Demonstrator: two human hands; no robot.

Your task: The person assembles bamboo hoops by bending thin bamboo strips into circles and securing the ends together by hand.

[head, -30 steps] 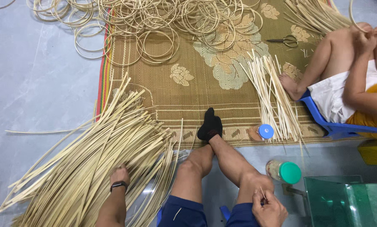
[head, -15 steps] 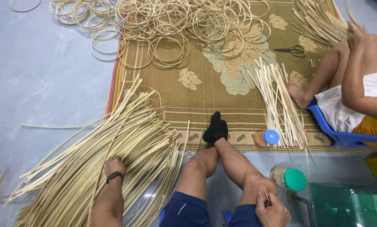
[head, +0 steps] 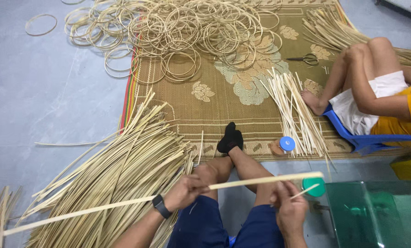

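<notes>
Now my left hand (head: 183, 192) and right hand (head: 289, 207) both clasp one long, flat, pale bamboo strip (head: 123, 204). Beside me lies a heap of similar strips (head: 123, 160); coiled rings (head: 191, 32) crowd the woven mat (head: 224, 110).

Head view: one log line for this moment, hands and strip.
left hand: grips long bamboo strip | right hand: holds short sliver | strip pile: beside left arm

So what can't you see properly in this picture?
Head view only:
- The long strip: its near end is cut off by the left edge.
- The right hand holds a thin sliver; the fingers hide how it is gripped.
- The other person: cut off by the right edge.
- The green-capped jar: mostly hidden behind the strip and hand.
- The scissors: too small for detail.
</notes>
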